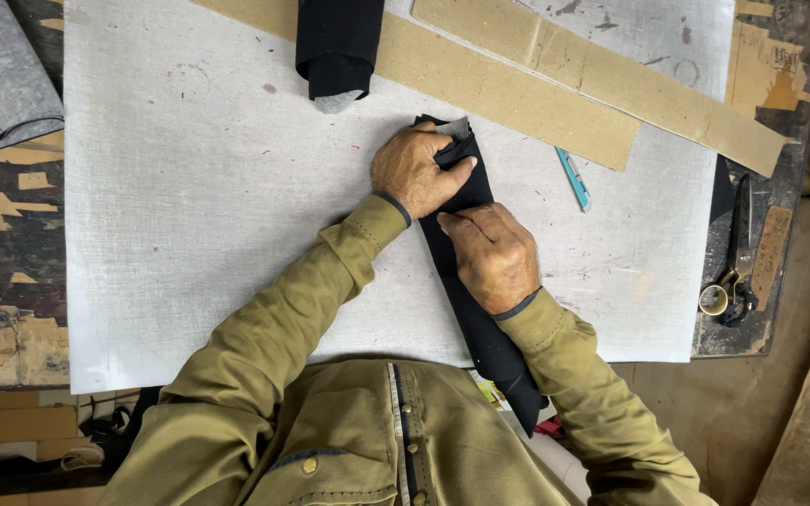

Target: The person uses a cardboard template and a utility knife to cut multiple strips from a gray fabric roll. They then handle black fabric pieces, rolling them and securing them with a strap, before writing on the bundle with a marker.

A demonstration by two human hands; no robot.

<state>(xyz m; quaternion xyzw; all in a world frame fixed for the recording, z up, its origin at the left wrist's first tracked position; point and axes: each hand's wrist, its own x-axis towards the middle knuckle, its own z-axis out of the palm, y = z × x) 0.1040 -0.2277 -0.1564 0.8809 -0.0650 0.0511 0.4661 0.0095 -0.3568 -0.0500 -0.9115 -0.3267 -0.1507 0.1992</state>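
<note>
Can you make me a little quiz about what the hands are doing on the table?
1. True or false: both hands rest on the long black strip of cloth.
2. Which hand pinches the strip's far end: the left hand or the right hand?
3. What lies at the table's right edge: A) metal scissors with dark handles, B) a hammer, C) a cup?

Key: 1 true; 2 left hand; 3 A.
</note>
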